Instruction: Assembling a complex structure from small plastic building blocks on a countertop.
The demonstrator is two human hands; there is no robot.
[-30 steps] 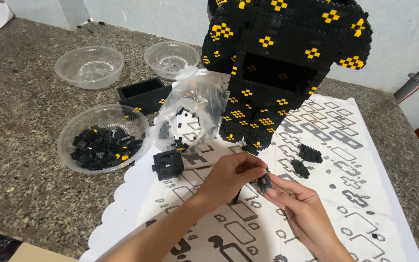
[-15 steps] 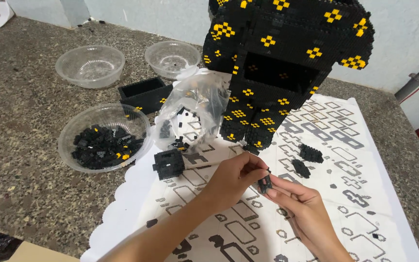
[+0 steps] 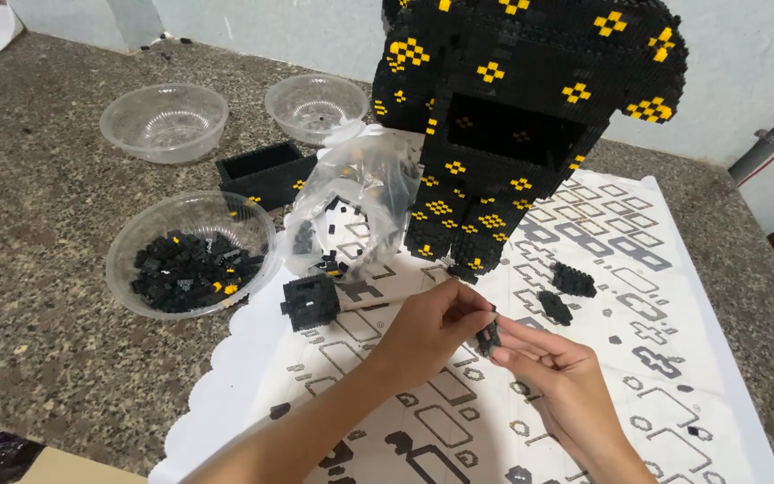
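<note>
Head view: left hand (image 3: 432, 327) and right hand (image 3: 553, 367) together, pinching small black brick piece (image 3: 489, 336); mid-assembly; next probably needs precise alignment.

Small black brick piece (image 3: 489, 338) upright between fingertips, above patterned sheet (image 3: 674, 296)

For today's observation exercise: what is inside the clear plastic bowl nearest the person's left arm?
The clear plastic bowl holds a heap of small black bricks, with a few yellow ones at the right edge. Anything lying under the heap is covered.
</note>
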